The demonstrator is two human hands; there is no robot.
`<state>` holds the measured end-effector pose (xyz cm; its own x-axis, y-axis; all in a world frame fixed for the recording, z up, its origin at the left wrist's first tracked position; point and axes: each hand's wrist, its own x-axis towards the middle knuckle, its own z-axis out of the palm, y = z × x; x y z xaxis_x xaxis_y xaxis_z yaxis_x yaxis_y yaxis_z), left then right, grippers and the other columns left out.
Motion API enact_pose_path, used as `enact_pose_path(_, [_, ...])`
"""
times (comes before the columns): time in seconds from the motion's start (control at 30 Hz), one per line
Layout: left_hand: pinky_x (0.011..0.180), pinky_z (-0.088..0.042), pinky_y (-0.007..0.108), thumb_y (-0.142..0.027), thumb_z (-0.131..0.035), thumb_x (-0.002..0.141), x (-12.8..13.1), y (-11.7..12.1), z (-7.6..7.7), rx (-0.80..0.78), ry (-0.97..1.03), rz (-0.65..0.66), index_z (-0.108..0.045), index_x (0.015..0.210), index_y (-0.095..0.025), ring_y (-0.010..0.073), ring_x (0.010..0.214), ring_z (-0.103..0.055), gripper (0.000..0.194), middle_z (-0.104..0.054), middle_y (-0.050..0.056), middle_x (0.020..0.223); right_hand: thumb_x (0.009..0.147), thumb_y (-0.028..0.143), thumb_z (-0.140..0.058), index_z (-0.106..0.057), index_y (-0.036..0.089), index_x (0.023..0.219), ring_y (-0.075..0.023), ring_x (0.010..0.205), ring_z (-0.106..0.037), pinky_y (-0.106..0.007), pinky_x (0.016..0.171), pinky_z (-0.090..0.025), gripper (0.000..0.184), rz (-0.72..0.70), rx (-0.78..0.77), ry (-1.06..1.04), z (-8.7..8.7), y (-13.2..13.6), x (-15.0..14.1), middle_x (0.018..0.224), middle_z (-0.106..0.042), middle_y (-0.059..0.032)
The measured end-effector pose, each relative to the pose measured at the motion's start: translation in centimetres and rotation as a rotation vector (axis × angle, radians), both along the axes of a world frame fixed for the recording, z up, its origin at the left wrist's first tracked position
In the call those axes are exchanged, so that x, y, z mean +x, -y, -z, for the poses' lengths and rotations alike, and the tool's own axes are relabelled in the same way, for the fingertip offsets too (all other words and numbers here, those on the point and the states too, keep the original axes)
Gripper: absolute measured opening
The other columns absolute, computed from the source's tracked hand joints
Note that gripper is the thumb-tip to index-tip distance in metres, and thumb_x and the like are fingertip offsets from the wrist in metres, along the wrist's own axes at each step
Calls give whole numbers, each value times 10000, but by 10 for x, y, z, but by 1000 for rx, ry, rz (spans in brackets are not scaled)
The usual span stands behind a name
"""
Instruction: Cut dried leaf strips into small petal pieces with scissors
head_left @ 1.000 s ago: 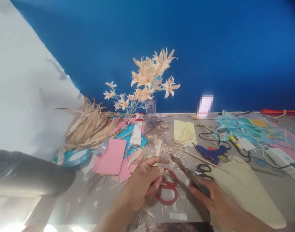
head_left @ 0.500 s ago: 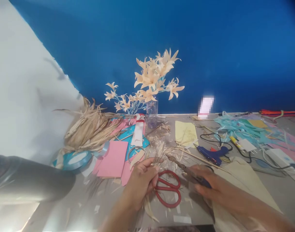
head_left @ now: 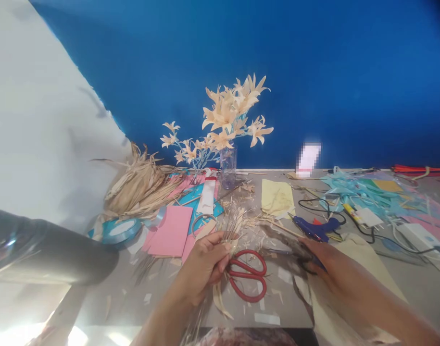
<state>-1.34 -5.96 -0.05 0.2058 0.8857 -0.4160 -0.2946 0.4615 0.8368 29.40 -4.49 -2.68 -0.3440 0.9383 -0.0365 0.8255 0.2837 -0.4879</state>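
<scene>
My left hand is closed around a bunch of thin wire-like stems, pale scraps at their upper ends. Their lower ends trail below my wrist. Red-handled scissors lie beside the fingers, their blades out of sight. My right hand is curled around pliers, smeared by motion, the jaws pointing left. Under them shows a narrow grey blade-like piece, partly hidden by the hand. Cream fabric or paper lies beneath my right forearm.
A blue glue gun with its cord lies at right. Behind stand pale artificial flowers in a clear vase. Dried husks, blue ribbon and pink paper are at left, near a grey cylinder.
The pliers have swung away from the stems toward the right, with my right hand shifting slightly right. My left hand keeps its grip on the stems. The camera view has shifted a little.
</scene>
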Motion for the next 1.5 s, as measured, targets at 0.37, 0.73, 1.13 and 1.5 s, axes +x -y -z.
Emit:
enact_pose_path(0.37, [350, -75, 179, -368, -675, 796, 13, 5, -4, 21, 50, 85, -600, 932, -151, 6, 315, -134, 267, -425, -104, 424, 726, 382, -755, -680, 205, 1131, -337, 1072, -571, -452, 907, -464, 449, -53, 1, -84, 11, 12, -42, 1191, -629, -144])
enact_pose_path(0.73, [364, -78, 183, -373, -665, 816, 22, 10, 2, 32, -12, 148, -625, 942, -140, 21, 340, -168, 268, -431, -88, 426, 717, 484, -779, -672, 151, 736, -81, 519, -338, -231, 477, -221, 350, 247, -466, -1110, -14, -18, -92, 622, -543, 27])
enact_pose_path(1.13, [400, -136, 169, -405, -672, 812, 23, 6, 6, 49, -100, 137, -623, 914, -148, 34, 397, -206, 281, -424, -82, 467, 691, 431, -796, -711, 158, 764, -113, 594, -487, -228, 524, -327, 296, 260, -441, -1156, -14, -20, -97, 703, -650, -10])
enact_pose_path(1.5, [399, -111, 194, -475, -765, 721, 8, -2, 23, 114, 16, 306, -660, 854, -115, 33, 390, -234, 398, -425, -74, 446, 640, 404, -872, -599, 119, 649, -36, 483, -251, -173, 443, -96, 395, -47, -1151, -1449, -2, -18, -94, 561, -493, 23])
